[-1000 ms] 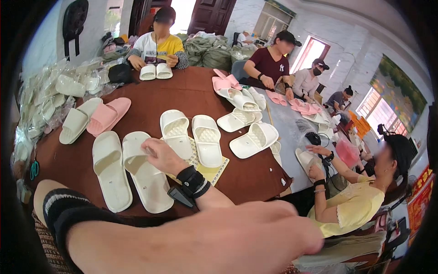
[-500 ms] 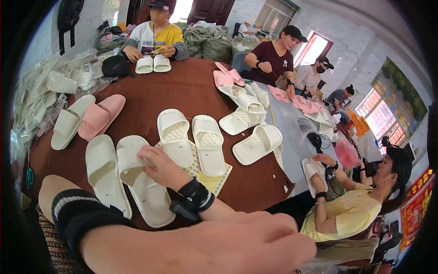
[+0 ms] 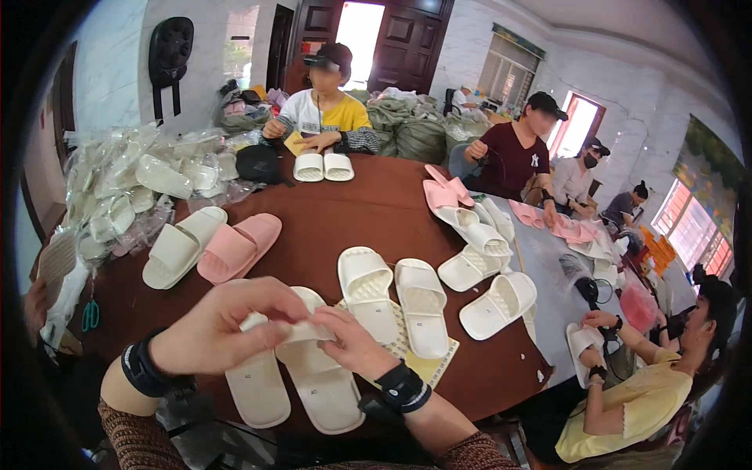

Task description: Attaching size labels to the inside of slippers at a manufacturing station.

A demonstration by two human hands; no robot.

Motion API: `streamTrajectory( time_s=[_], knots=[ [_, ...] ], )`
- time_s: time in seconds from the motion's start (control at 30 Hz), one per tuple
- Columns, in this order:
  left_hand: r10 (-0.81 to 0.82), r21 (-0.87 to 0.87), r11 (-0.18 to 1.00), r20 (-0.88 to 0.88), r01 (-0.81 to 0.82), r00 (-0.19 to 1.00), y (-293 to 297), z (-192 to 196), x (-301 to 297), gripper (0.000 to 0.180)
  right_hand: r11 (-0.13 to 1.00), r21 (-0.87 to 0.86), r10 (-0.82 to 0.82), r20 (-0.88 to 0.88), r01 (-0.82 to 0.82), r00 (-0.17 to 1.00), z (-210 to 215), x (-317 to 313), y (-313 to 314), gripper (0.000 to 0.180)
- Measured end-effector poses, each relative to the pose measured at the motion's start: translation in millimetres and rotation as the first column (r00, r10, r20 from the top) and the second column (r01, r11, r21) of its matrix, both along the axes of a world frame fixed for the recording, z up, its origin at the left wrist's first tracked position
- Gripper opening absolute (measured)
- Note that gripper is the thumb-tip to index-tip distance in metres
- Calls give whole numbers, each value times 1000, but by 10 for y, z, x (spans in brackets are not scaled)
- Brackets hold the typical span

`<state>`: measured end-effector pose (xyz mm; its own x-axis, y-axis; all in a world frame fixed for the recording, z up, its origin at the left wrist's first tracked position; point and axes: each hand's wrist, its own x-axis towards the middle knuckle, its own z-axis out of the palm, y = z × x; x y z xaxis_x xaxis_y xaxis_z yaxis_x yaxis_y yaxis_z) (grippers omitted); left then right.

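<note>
Two white slippers lie side by side just in front of me, the left one (image 3: 258,388) and the right one (image 3: 329,395). Over the strap of the right slipper my two hands meet. My left hand (image 3: 227,325) has its thumb and fingers drawn together in a pinch. Close against its fingertips, my right hand (image 3: 350,338) is closed too, its fingers at the right edge of that strap. Whatever the fingertips hold is too small or hidden to make out. Another white slipper pair (image 3: 392,301) rests beyond, partly on a yellow patterned sheet (image 3: 431,368).
White and pink slippers (image 3: 239,249) stand at the left, near bagged slippers (image 3: 160,172) and teal scissors (image 3: 91,315). More slippers (image 3: 497,305) lie toward the right of the brown-covered table (image 3: 345,207). Co-workers sit across and at the right, one handling a white slipper (image 3: 583,348).
My left hand has come from close in front of the camera, at lower right, to the slipper strap beside my right hand. The view has turned, shifting the table rightward and down.
</note>
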<state>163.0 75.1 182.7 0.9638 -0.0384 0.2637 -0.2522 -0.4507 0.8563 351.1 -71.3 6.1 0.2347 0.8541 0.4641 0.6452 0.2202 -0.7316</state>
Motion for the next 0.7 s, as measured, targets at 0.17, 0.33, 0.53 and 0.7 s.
streamTrajectory(
  time_s=[0.17, 0.33, 0.53, 0.7],
  knots=[
    [355, 237, 914, -76, -329, 932, 773, -576, -165, 29, 996, -78, -34, 65, 39, 997, -73, 34, 4, 46],
    [463, 738, 576, 60, -352, 884, 1148, -1223, -412, 58, 999, -11, -51, 47, 52, 998, -100, 1, 13, 46],
    [399, 535, 809, -195, -244, 896, 1223, -1314, -443, 73, 995, -35, -94, 70, 96, 993, -156, 4, 36, 50],
    [389, 632, 762, -269, -144, 881, 1066, -1158, -435, 85, 990, -28, -138, 29, 139, 990, -186, -15, 41, 50]
  ],
)
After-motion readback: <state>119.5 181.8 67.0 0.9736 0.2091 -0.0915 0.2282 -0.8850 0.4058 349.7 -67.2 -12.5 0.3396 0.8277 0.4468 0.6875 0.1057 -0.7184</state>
